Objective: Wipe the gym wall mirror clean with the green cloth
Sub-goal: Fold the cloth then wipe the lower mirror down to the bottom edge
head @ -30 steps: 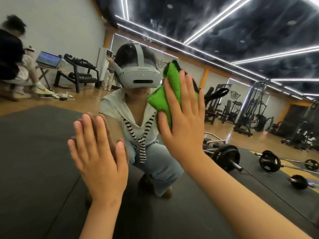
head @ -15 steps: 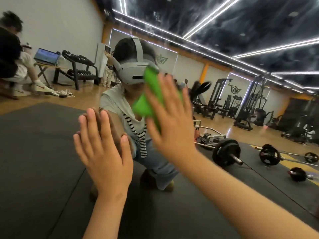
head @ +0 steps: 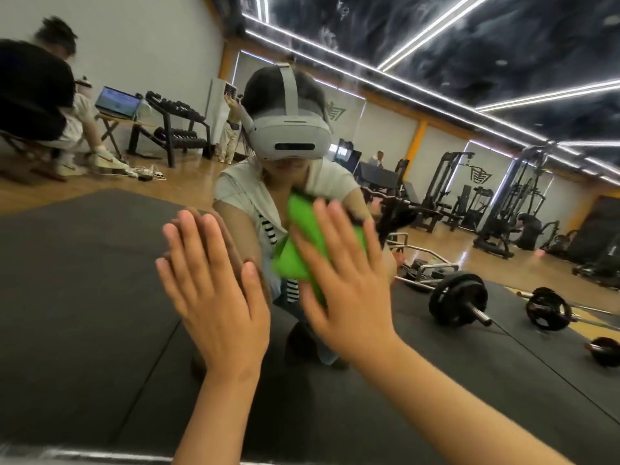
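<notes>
One green cloth (head: 297,246), one mirror (head: 84,280), two hands (head: 218,297) (head: 349,297).

No legible text or numbers

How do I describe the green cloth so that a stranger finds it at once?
Start at the wall mirror that fills the view. Near its middle the right hand presses the green cloth flat against the glass. It is the only bright green thing; the left hand beside it is bare.

Your right hand (head: 349,297) covers most of the bright green cloth (head: 283,260), whose visible part is blurred; both your forearms (head: 436,397) run off the bottom edge.
</notes>
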{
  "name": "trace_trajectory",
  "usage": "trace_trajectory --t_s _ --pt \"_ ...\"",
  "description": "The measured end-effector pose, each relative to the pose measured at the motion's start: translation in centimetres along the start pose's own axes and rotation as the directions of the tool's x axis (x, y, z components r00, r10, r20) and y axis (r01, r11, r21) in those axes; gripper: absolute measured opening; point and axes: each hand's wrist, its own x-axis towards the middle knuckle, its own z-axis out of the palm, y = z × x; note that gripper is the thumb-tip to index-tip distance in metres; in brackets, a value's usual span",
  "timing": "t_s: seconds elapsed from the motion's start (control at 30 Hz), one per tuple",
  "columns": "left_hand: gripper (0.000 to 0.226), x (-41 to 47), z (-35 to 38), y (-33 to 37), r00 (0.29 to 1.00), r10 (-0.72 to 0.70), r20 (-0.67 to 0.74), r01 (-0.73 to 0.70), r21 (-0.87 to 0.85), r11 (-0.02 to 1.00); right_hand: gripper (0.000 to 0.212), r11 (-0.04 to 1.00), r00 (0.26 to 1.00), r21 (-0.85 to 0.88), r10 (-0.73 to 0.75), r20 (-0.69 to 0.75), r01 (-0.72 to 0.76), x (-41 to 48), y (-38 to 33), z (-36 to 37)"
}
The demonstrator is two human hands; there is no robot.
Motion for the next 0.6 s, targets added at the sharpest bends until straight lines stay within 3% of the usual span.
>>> trace_trajectory --t_s 0.07,0.13,0.23,0.3,0.37,0.5,0.6 --pt "0.061 0.1 -0.2 -0.3 1.0 0.012 0.025 -0.012 0.008 1.0 0.064 0.986 0.976 -0.035 -0.158 0.15 0.165 -4.0 -0.5 0.6" --pt "0.061 0.2 -0.6 -0.8 0.997 0.04 0.072 -0.042 0.028 0.999 0.065 0.966 0.953 -0.096 -0.217 0.211 0.241 -6.1 0.7 0.1" --pt "0.063 -0.6 -1.4 -2.5 0.975 0.162 0.152 -0.174 0.067 0.982 0.058 0.994 0.995 -0.089 -0.055 0.084 0.062 -4.9 2.8 -1.3" --pt "0.065 -1.7 -1.9 -3.9 0.947 0.242 0.213 -0.264 0.083 0.961 0.057 0.994 0.995 -0.043 0.1 -0.025 -0.101 -3.1 2.4 -1.4" --pt "0.066 -3.0 -2.1 -4.5 0.934 0.261 0.245 -0.29 0.089 0.953 0.057 0.986 0.984 0.001 0.165 -0.067 -0.166 -2.8 0.7 -0.5" --pt "0.066 -3.6 -1.7 -4.0 0.947 0.232 0.221 -0.257 0.092 0.962 0.059 0.999 0.997 0.019 -0.027 0.077 0.026 -7.5 -2.5 2.4" --pt "0.065 -3.4 -2.0 -4.4 0.944 0.239 0.226 -0.266 0.101 0.959 0.065 0.973 0.94 -0.026 -0.214 0.268 0.229 -12.5 -2.0 2.9"
